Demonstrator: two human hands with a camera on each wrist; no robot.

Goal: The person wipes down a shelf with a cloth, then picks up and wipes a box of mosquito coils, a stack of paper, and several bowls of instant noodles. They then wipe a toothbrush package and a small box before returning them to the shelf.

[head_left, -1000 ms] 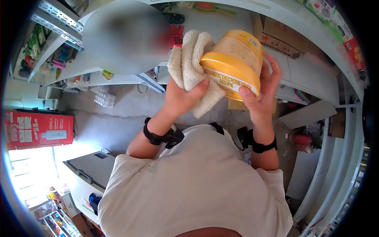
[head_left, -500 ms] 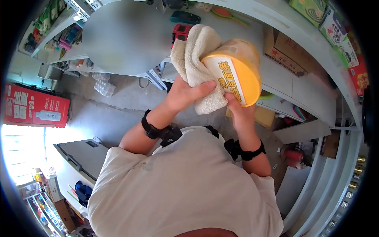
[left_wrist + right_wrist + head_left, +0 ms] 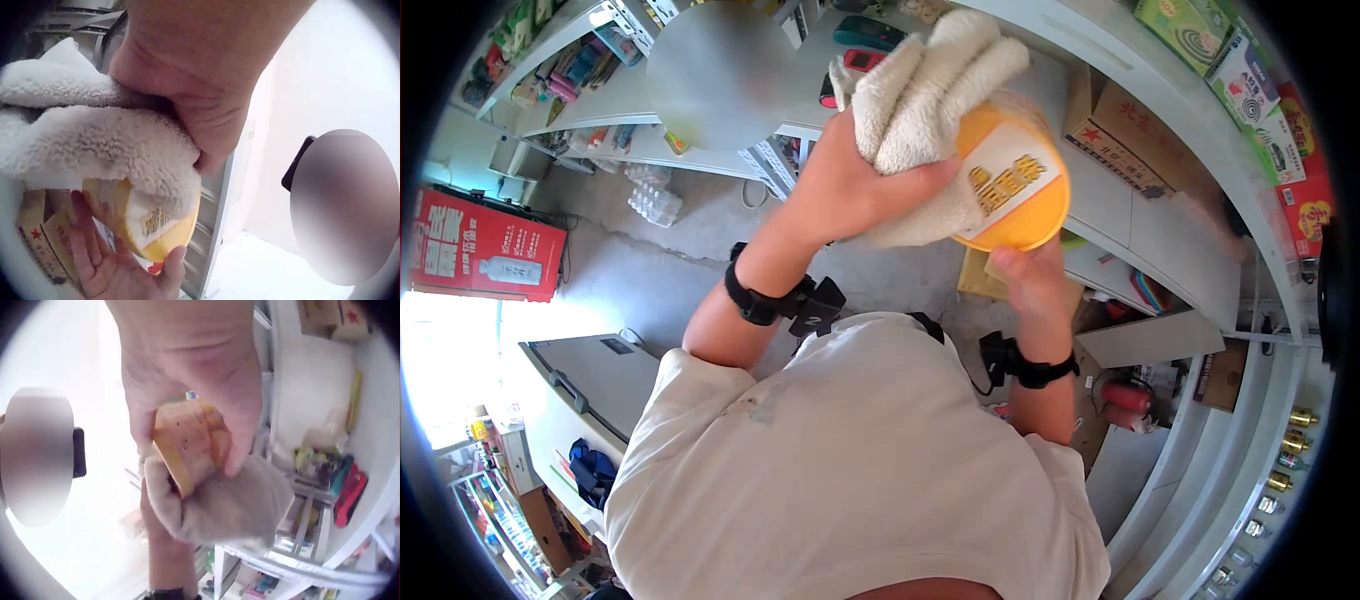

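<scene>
My right hand (image 3: 1035, 280) grips a clear-sided plastic tub (image 3: 1040, 205), its yellow lid with a white, Chinese-lettered label tilted toward the head camera. In the right wrist view the thumb and fingers (image 3: 244, 434) span the tub's (image 3: 187, 437) pale, see-through side. A bunched cream towel (image 3: 930, 95) is held in my left hand (image 3: 850, 190), thumb across its front. The towel lies against the tub's left side and overlaps part of the lid. The left wrist view shows the towel (image 3: 106, 137) draped over the tub (image 3: 169, 234), with left fingers hidden beneath the cloth.
Behind the tub runs a white shelf with a cardboard box (image 3: 1125, 135) and a red device (image 3: 862, 60). Colourful packages (image 3: 1250, 90) stand at upper right. A grey-topped cabinet (image 3: 590, 385) is at left, a red carton (image 3: 485, 245) beyond it on the left.
The tub has turned so its lid faces the head camera more fully. The left hand and towel have moved upward along the tub's side. The right hand's grip has shifted lower round it.
</scene>
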